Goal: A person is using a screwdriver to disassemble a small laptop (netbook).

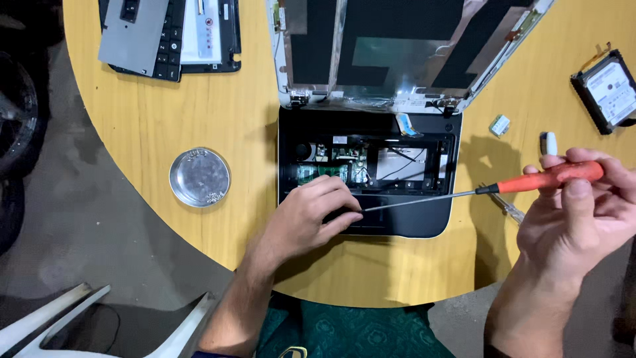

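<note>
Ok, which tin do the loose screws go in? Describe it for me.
On the round yellow table, look left of the opened black laptop base, just beyond the left hand. The shallow round silver dish sits there alone, the only circular metal thing, with tiny screws by its rim.

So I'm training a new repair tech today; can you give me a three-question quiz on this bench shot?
1. Which hand holds the screwdriver?
2. True or false: the round metal dish sits to the right of the laptop.
3. Where does the left hand rest? A) on the hard drive B) on the laptop's front edge C) on the keyboard

Key:
1. The right hand, by the orange handle.
2. False; it sits to the left.
3. B
</note>
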